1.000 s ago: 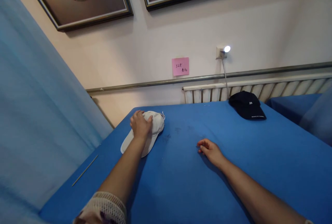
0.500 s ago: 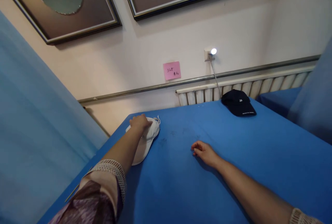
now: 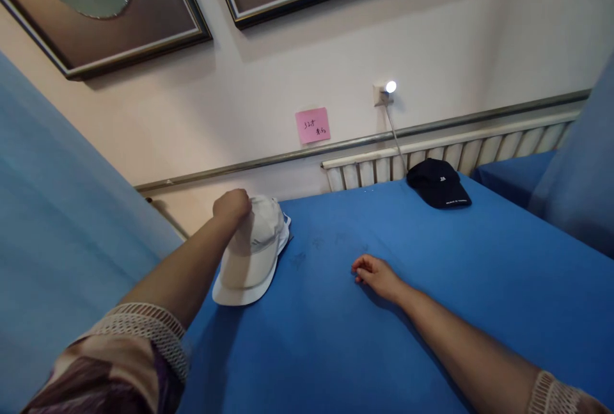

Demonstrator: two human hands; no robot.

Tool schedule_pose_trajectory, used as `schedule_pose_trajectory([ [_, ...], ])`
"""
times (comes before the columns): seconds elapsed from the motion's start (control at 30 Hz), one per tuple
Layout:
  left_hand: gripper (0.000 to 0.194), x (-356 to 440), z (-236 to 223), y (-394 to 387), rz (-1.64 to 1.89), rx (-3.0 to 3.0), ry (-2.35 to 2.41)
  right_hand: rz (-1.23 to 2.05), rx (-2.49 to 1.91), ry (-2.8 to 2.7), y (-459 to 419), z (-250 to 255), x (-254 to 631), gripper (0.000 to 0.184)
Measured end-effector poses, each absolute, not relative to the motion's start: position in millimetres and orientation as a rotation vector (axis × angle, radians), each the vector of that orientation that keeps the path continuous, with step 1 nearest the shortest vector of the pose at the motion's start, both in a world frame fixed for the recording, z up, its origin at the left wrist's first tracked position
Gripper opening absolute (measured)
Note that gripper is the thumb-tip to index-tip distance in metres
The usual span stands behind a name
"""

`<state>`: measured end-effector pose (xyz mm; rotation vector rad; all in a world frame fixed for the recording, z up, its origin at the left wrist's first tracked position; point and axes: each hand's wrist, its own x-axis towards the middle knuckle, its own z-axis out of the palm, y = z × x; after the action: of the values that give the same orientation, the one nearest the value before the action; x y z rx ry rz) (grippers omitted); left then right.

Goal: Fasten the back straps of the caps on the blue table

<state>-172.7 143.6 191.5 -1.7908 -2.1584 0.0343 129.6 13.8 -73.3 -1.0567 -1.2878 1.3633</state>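
My left hand (image 3: pixel 233 204) is closed on the crown of a pale cream baseball cap (image 3: pixel 263 222), whose brim points toward me. A whiter edge with a strap shows behind the cap at its right; I cannot tell if this is a second cap beneath. My right hand (image 3: pixel 377 275) rests on the blue table cover (image 3: pixel 326 331), its fingers loosely curled and a little apart, with nothing in them. A dark navy baseball cap (image 3: pixel 436 180) with small white lettering on its brim lies at the far right of the table.
Behind the table are a white radiator (image 3: pixel 374 173), a metal rail (image 3: pixel 268 161) and a socket with a lit plug (image 3: pixel 384 93). A pink note (image 3: pixel 313 125) is stuck on the wall below framed pictures (image 3: pixel 158 30). Blue curtains (image 3: pixel 57 241) hang at both sides.
My left hand has moved left and raised the cream cap's crown, so the cap now stands more upright. My right hand has stayed in place on the table.
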Motion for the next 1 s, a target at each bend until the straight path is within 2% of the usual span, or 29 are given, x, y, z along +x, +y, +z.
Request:
schedule_pose_trajectory([
  [0.2, 0.028, -148, 251, 129, -0.198, -1.804, -2.091, 1.371, -1.039, -1.284, 13, -69, 133, 0.004],
  [0.3, 0.027, -116, 256, 114, -0.372, -1.959, -2.047, 1.36, -1.02, -1.208, 11, -63, 135, 0.016],
  [0.4, 0.028, -80, 237, 98, -0.487, -2.212, -1.998, 1.331, -1.008, -1.05, 10, -56, 138, 0.031],
  [0.5, 0.028, -50, 212, 85, -0.479, -2.545, -1.764, 1.261, -1.035, -0.733, 17, -52, 148, 0.039],
  [0.63, 0.021, -17, 195, 72, -0.295, -2.728, -1.109, 1.153, -0.996, -0.272, 34, -54, 180, 0.033],
  [0.8, 0.019, 20, 190, 63, -0.085, -2.616, -0.282, 1.129, -1.002, -0.172, 51, -55, 224, 0.029],
  [0.9, 0.021, 31, 173, 60, -0.041, -2.551, -0.067, 1.159, -1.009, -0.21, 54, -55, 234, 0.028],
  [1.0, 0.024, 25, 141, 64, -0.092, -2.536, -0.065, 1.188, -1.031, -0.292, 53, -55, 230, 0.02],
])
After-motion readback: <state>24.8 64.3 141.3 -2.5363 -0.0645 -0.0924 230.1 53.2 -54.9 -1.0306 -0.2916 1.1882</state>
